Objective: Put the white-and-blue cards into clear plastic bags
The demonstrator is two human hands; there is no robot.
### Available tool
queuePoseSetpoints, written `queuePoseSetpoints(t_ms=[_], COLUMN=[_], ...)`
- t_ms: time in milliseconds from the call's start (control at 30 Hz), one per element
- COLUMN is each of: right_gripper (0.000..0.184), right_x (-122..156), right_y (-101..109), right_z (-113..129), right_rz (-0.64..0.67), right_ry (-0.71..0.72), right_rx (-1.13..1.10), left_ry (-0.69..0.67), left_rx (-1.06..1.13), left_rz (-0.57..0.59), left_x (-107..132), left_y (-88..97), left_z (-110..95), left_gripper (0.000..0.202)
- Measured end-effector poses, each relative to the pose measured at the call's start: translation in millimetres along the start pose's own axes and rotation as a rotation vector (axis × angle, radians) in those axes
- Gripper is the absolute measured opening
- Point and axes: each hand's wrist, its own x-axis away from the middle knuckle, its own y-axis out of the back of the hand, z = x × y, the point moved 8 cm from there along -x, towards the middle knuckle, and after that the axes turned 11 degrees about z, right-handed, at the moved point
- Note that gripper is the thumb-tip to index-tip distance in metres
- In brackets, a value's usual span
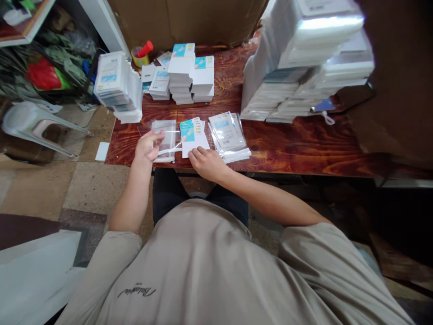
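Note:
At the table's front edge, my left hand (149, 145) pinches a clear plastic sleeve (172, 140), which lies over a small pile of such sleeves. My right hand (207, 161) has its fingers curled on the lower edge of a white and blue printed card (189, 133). That card lies on a few others, slightly fanned, between my two hands. Just right of it sits a pile of filled sleeves (225, 131), each with a printed card inside. The thumb of my right hand is hidden.
Stacks of cards (181, 67) stand farther back, with a bundle of packed cards (111, 81) at the left. Tall piles of sleeved packs (304, 58) rise at the right. A tape roll (140, 58) with a red object sits at the back. A white stool (30, 122) stands left.

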Motion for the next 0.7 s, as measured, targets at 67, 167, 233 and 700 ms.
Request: queuePoseSetpoints(t_ms=[67,167,233,700], right_gripper=[0.035,0.031,0.028,0.049], right_x=[2,4,7,89], right_y=[-1,0,3,-4], right_z=[-1,-7,-14,-121], right_rz=[-0.005,-0.043,-0.103,-0.899], right_ry=[0.008,0.025,0.047,-0.435], right_rx=[-0.036,-0.091,-0.125,-1.581], left_ry=[0.043,0.16,0.225,-0.22], left_rx=[0.092,0.092,0.011,-0.007], left_rz=[0.05,0.167,0.264,0.026], left_x=[3,8,13,21], left_y=[-6.2,-19.1,-28.9,-47.6], left_z=[3,11,16,-20], left_gripper=[0.027,0.011,0.005,0.032])
